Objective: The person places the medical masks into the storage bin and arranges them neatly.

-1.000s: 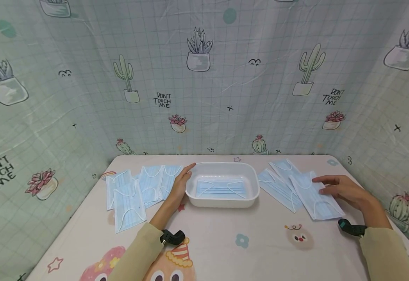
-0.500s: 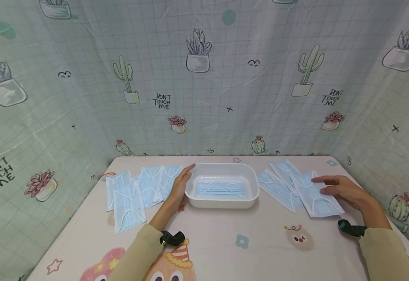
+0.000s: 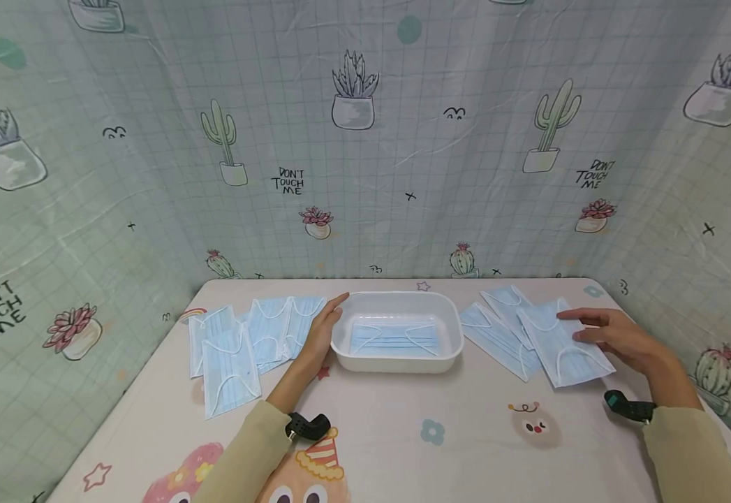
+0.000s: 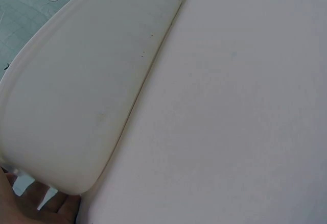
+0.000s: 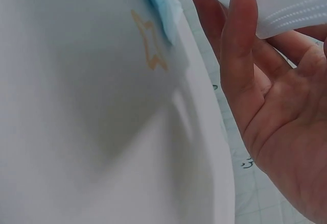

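Note:
In the head view my left hand lies along the left end of a white plastic container, fingers extended against its side. A pleated blue face mask with white ear loops lies flat inside. On the right, my right hand pinches the edge of another face mask between thumb and fingers. The right wrist view shows that mask raised off the table, its stitched corner beside the thumb. In the left wrist view the left fingers touch the container's end, partly hidden by it.
Two more masks overlap on the table just left of the right hand. Several masks are spread left of the container. A pale printed cloth covers the table; patterned curtains stand behind and at both sides.
The mask in my right hand has risen slightly off the table, its near edge shifting up and away. The left hand and the container have stayed put.

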The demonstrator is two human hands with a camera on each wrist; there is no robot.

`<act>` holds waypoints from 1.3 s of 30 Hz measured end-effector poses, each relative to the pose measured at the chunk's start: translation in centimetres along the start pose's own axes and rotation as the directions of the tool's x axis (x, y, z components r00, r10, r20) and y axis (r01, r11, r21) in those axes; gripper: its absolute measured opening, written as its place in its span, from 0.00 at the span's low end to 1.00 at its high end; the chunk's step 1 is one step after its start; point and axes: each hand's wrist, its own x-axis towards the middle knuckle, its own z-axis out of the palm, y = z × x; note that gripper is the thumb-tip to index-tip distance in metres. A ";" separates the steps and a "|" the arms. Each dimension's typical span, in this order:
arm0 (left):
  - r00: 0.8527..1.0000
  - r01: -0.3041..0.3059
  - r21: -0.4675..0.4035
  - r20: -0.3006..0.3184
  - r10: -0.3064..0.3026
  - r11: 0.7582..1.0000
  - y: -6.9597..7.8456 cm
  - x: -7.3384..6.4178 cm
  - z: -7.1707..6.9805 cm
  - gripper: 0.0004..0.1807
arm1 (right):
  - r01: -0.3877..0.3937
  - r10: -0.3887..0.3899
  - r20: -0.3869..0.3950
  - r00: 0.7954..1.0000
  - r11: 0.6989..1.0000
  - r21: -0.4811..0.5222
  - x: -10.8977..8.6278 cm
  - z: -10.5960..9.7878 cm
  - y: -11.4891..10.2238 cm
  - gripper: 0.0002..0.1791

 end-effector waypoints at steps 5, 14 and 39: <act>1.000 0.004 -0.002 0.000 -0.004 1.000 0.1 -0.1 0.0 0.25 | -0.001 0.001 0.000 1.000 1.000 0.029 0.0 -0.1 -0.4 0.31; 1.000 -0.006 -0.003 -0.005 0.006 1.000 0.1 0.0 0.1 0.25 | 0.036 -0.036 0.006 0.999 0.996 0.084 -0.1 -0.4 -1.1 0.30; 1.000 -0.005 -0.001 0.008 0.005 1.000 0.4 -0.1 0.0 0.25 | 0.079 -0.077 -0.033 0.996 0.996 0.052 -0.3 -0.3 -3.3 0.27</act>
